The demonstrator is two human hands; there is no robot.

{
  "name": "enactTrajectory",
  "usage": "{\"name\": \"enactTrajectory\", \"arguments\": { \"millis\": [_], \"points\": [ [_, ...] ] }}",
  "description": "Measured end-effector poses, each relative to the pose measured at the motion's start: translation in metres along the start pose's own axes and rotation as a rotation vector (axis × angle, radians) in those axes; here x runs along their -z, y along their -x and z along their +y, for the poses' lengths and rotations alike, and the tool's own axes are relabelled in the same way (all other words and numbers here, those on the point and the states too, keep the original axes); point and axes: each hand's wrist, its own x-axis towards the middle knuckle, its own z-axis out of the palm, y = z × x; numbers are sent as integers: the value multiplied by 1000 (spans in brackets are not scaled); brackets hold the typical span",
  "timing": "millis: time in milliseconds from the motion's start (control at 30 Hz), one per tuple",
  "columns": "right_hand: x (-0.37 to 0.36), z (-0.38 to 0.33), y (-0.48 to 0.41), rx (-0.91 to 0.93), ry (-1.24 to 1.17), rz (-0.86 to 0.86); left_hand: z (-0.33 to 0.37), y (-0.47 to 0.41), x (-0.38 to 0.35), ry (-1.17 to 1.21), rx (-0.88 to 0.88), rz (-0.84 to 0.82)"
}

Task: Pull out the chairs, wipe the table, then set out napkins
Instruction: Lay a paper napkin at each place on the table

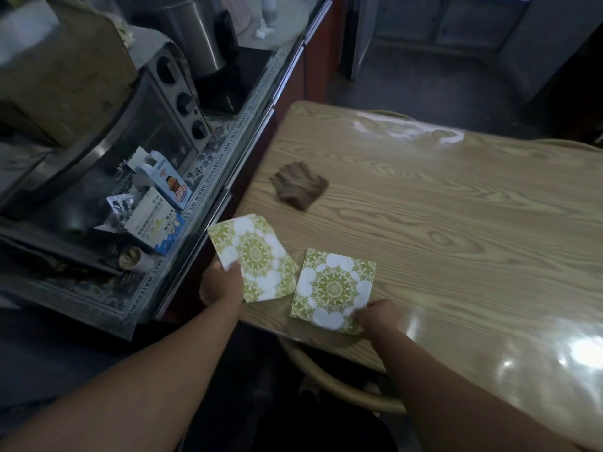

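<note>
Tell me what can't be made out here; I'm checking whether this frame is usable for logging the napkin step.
Head view, all:
- Napkins in the left hand: count unclear, the top one covers the rest.
- Near chair: mostly hidden by the table and arms.
- Far chairs: only curved rims show past the table.
- Counter boxes: print too blurred to read.
</note>
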Motion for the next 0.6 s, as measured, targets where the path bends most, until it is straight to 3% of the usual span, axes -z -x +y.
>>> {"name": "enactTrajectory", "arguments": {
  "millis": [300, 600],
  "points": [
    [22, 18, -2, -42, -22, 96, 16, 7, -4, 59, -79, -20],
    [50, 46, 7, 41, 1, 164, 21, 55, -47, 145, -216, -138]
  ]
}}
